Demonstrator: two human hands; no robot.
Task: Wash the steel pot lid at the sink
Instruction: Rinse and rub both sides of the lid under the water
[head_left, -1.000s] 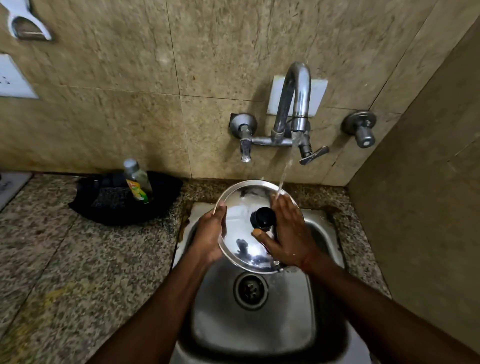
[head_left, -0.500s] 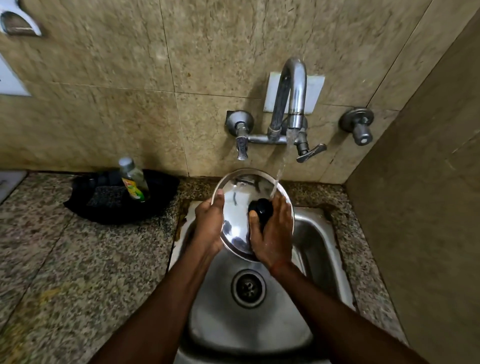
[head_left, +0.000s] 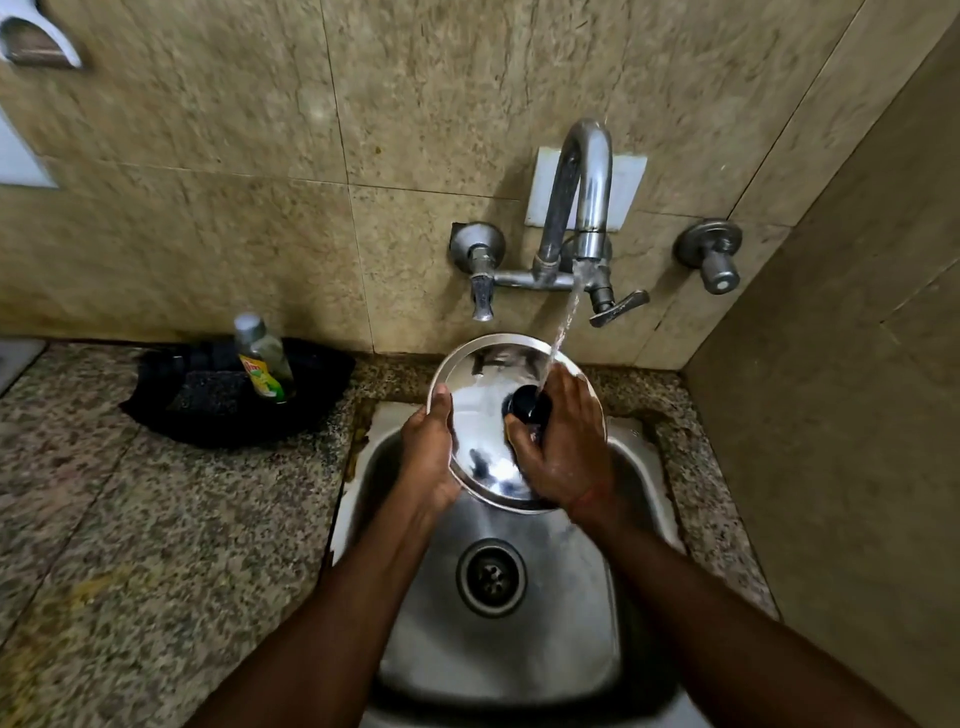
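Head view: we are looking down at a steel sink in the lower centre of the frame, and we are holding the steel pot lid above its far end, tilted so its shiny top faces us. Our left hand is gripping the lid's left rim, thumb lying over the top surface and the fingers hidden behind it. Our right hand is lying across the lid's right half, the fingers curling around the black knob at the lid's centre; how firmly it is closing on the knob we cannot tell. Water is running from the curved tap in the upper centre and is landing on the right hand's fingers, right beside the knob. Below the lid, the drain is showing in the basin floor. Left of centre, a soap bottle is standing in a black tray on the speckled granite counter, well apart from the hands.
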